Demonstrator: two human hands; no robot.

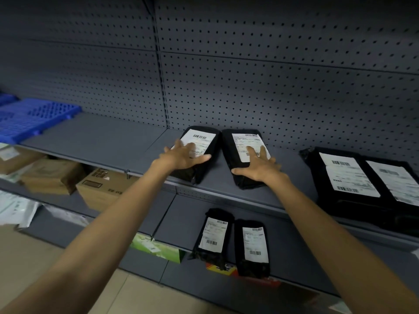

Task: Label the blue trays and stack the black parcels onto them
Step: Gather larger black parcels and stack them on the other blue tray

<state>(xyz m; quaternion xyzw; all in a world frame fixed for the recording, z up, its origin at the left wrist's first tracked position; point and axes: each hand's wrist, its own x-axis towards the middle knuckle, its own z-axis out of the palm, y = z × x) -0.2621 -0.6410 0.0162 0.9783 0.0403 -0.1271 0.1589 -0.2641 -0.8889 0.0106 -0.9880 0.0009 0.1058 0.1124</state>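
Pick-up step, apparently: left hand (186, 156) and right hand (259, 166), fingers spread flat, rest on left parcel (214, 146) and right parcel (228, 150), well right of the blue tray (38, 114); next, grip both and carry leftward.

On the upper shelf (102, 137), trays (34, 118) lie far left, a pair of parcels (201, 137) mid-shelf, two more parcels (349, 175) right. On the lower shelf (285, 241), boxes (102, 189) left, another parcel pair (213, 234) right.
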